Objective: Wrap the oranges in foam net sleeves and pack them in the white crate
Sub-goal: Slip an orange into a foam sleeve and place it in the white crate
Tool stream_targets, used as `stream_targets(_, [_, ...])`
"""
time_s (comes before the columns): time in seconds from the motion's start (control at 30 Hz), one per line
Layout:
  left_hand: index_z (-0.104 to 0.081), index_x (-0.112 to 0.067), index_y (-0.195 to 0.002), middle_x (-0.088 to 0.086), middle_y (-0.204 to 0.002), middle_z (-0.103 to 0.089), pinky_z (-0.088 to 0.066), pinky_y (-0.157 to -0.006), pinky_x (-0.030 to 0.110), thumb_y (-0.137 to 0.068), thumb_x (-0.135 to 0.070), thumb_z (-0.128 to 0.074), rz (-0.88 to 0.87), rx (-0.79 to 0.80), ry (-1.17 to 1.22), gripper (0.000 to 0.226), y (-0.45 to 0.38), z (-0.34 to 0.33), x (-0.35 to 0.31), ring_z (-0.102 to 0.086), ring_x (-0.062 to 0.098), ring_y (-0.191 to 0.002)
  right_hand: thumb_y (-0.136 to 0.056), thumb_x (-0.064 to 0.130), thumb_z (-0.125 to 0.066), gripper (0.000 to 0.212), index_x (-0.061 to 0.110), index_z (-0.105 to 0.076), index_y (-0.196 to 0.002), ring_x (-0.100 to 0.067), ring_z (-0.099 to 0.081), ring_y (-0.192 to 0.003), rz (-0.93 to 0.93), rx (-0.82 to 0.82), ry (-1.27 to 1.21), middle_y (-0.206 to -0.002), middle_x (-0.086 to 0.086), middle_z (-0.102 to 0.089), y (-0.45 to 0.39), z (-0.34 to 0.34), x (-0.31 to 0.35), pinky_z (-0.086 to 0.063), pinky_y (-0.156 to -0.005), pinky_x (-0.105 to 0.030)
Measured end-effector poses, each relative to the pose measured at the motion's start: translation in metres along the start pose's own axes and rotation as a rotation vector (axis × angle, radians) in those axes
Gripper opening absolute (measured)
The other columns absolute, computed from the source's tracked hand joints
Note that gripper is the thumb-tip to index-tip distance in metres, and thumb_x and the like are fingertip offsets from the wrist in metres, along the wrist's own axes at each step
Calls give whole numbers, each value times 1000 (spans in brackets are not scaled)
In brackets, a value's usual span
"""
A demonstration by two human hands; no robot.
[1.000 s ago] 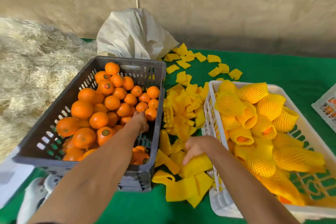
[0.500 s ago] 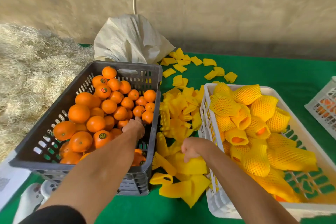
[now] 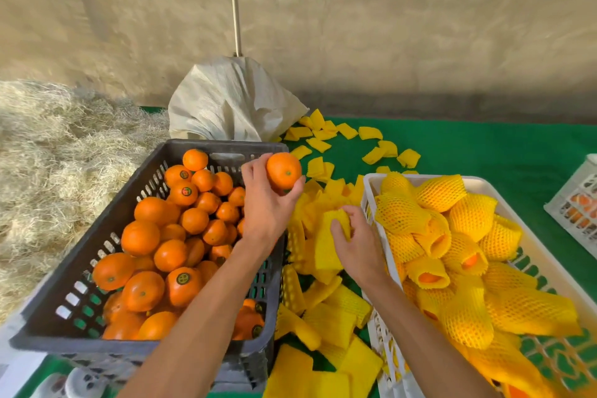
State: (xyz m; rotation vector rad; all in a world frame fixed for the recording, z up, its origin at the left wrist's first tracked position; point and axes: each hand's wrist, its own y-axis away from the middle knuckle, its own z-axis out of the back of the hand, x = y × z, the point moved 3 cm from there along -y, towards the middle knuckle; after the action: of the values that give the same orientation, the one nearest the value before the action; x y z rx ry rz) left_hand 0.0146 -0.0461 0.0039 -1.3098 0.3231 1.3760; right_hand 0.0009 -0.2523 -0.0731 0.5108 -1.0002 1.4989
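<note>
Fingers and thumb of the left hand (image 3: 265,203) curled round one orange (image 3: 283,170), now lifted clear above the far right corner of the dark crate (image 3: 97,236); half a second before, that hand was still down among the loose oranges (image 3: 181,236) at centre left. Just right of it, at frame centre, the right hand (image 3: 358,245) pinched a yellow foam net sleeve (image 3: 328,236), raised off the sleeve pile (image 3: 326,310) where it had earlier pressed low. Further right, the white crate (image 3: 536,255) held wrapped oranges (image 3: 452,236) on the green worktop (image 3: 484,145).
</note>
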Motion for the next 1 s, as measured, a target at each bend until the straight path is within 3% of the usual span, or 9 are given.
stream_targets(0.13, [-45,-31,-135,-5,-123,-61,-63,-79,31,-84,-54,-79,194,294,397,65,27,-39,-21,-72,14,-102,-100,45,-57,16,35,-48,-106,-10,-56,-73,27,-119,-127,-88,9,-56,-4,7,5,-46,-59,-28])
stream_targets(0.2, [-45,-28,-135,0,-124,-61,-64,-75,32,-88,-48,-78,296,331,497,61,38,-54,-25,-73,14,-100,-103,45,-53,11,34,-52,-105,-8,-58,-73,45,-163,-182,-86,12,-59,-3,12,7,-45,-57,-24])
stream_targets(0.33, [-43,-27,-139,-4,-126,-60,-63,-78,29,-89,-56,-73,366,361,559,65,48,-62,-19,-70,5,-102,-107,53,-38,35,34,-67,-104,-13,-67,-85,51,-192,-352,-91,10,-70,2,17,12,-57,-67,-29])
stream_targets(0.47, [-59,-22,-134,5,-129,-69,-60,-94,46,-85,-57,-76,632,527,803,62,41,-59,-18,-72,17,-108,-101,31,-64,9,32,-69,-107,-11,-71,-98,-24,-160,-408,-104,10,-74,-2,14,6,-61,-82,-37])
stream_targets(0.57, [-57,-24,-139,6,-134,-69,-54,-103,49,-75,-64,-81,703,720,914,80,41,-58,-22,-66,24,-124,-92,23,-75,43,44,-58,-125,-6,-62,-117,-90,-69,-399,-126,16,-63,-4,10,7,-56,-94,-28])
stream_targets(0.63, [-55,-28,-139,4,-136,-68,-51,-104,45,-66,-69,-83,741,771,875,89,43,-61,-22,-62,24,-127,-89,24,-79,54,55,-51,-123,-4,-58,-116,-72,-39,-336,-126,18,-57,-2,8,10,-53,-93,-24])
stream_targets(0.73, [-60,-32,-128,0,-131,-69,-54,-94,35,-63,-69,-85,739,779,759,79,46,-64,-21,-65,21,-122,-87,22,-80,54,57,-51,-118,-10,-59,-114,-48,-36,-300,-120,11,-59,-1,8,8,-53,-92,-29])
stream_targets(0.87, [-69,-25,-117,0,-115,-76,-57,-93,36,-68,-62,-84,749,660,693,64,42,-63,-12,-70,21,-113,-93,21,-75,44,38,-58,-130,-1,-55,-120,-82,-62,-334,-125,17,-62,-3,13,5,-48,-96,-20])
stream_targets(1.0, [-76,-20,-109,-3,-103,-79,-57,-88,34,-62,-69,-86,689,525,588,69,41,-62,-11,-71,18,-105,-100,23,-66,34,23,-62,-135,-11,-61,-114,-181,-89,-351,-125,5,-66,-5,15,-1,-55,-95,-31])
